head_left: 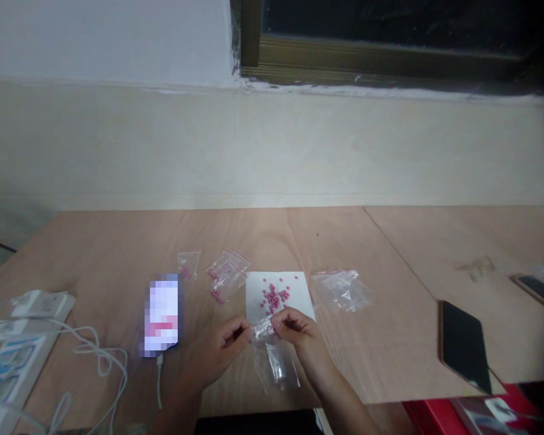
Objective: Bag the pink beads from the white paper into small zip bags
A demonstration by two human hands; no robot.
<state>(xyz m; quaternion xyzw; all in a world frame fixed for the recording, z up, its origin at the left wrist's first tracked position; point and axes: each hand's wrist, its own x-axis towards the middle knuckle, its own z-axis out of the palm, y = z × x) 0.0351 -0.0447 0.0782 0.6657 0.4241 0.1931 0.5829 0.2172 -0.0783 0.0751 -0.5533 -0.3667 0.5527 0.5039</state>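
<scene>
Between my two hands hangs a clear plastic bag (275,362), its upper edge pinched on both sides. My left hand (224,347) closes thumb and fingers on the bag's left corner, while my right hand (301,333) grips the right one. Whether the bag holds anything cannot be made out. Just beyond my fingers, pink beads (274,297) lie loose on a white sheet of paper (256,284). Left of the paper are small zip bags (231,279) with some pink beads inside, and another such bag (189,261) farther left. To the right lies a pile of clear zip bags (342,289).
A lit phone (163,314) with a cable plugged in lies at the left, near a power strip (20,362) and tangled white cables (102,350). A dark phone (465,344) and another (541,293) lie at the right. Something red (428,417) stands below the table's front edge.
</scene>
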